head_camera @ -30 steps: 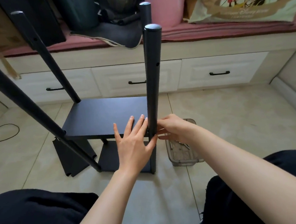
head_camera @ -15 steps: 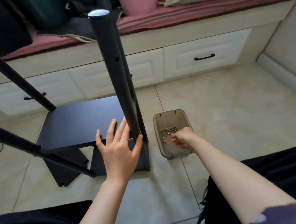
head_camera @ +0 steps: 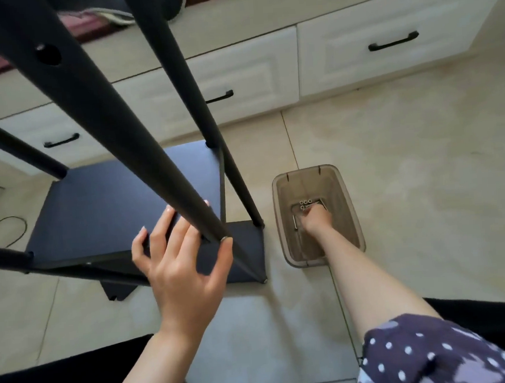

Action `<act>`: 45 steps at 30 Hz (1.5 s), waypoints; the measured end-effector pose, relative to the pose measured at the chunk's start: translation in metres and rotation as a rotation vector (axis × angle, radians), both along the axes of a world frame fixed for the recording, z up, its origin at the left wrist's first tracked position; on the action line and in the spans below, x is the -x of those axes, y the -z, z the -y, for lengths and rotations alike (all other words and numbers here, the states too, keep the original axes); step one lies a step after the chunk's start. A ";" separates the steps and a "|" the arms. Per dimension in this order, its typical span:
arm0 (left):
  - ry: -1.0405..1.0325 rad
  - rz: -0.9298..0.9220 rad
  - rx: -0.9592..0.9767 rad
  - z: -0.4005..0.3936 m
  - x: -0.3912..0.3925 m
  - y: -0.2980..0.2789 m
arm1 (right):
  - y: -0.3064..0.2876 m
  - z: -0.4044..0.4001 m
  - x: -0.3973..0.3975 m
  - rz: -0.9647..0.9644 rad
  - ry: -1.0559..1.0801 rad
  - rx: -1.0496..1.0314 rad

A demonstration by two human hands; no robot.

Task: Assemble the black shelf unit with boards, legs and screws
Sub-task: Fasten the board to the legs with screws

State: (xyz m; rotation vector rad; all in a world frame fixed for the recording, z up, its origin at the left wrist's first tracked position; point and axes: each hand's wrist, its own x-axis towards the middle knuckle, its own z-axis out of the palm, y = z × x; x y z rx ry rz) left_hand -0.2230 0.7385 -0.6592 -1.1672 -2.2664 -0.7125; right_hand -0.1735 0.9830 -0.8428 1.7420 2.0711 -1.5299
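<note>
Left hand (head_camera: 180,266), fingers spread, presses the black shelf board (head_camera: 121,206) beside the near leg (head_camera: 128,146) on the floor, while right hand (head_camera: 316,219) curls among screws (head_camera: 305,202) inside the plastic bin (head_camera: 348,214).

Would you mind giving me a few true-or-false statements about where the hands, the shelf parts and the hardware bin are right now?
1. The right hand reaches down into the plastic bin on the floor. True.
2. The bin stands on the upper black board. False: it stands on the tiled floor, to the right of the shelf unit.
3. The left hand is at the near leg, fingers on the board beside it. True.
4. Small metal hardware lies at the bottom of the bin. True.
5. The left hand holds a screwdriver. False: no tool is visible in it.
6. The white drawers behind the shelf are pulled open. False: they are closed.
</note>
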 end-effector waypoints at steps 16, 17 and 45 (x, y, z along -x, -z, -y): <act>0.011 0.044 0.021 -0.003 0.000 -0.003 | 0.041 -0.024 0.013 0.097 0.146 -0.116; 0.009 0.049 0.022 -0.003 -0.001 -0.003 | 0.042 -0.024 0.013 0.111 0.139 -0.123; -0.014 0.129 0.027 -0.003 -0.003 -0.013 | -0.021 0.018 -0.011 -0.358 0.176 -0.027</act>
